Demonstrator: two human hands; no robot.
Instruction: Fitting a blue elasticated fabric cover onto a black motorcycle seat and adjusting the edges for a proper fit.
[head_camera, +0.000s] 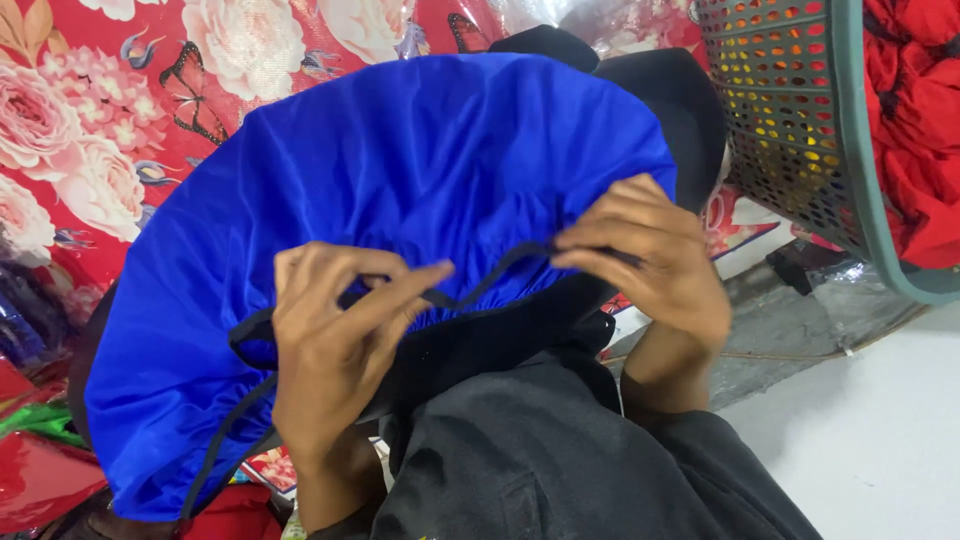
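My left hand (335, 345) is closed, pinching the black drawstring (480, 275); right hand (650, 255) is curled, gripping the same cord at the gathered edge of the blue fabric cover (400, 200) on my lap; risk: uneven pull slips the cord from my fingers or bunches the hem; green basket (850, 200) sits near, could snag.

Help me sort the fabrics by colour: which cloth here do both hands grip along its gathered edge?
The blue fabric. The left hand and right hand pinch its black drawstring; the red cloth sits untouched in the basket.
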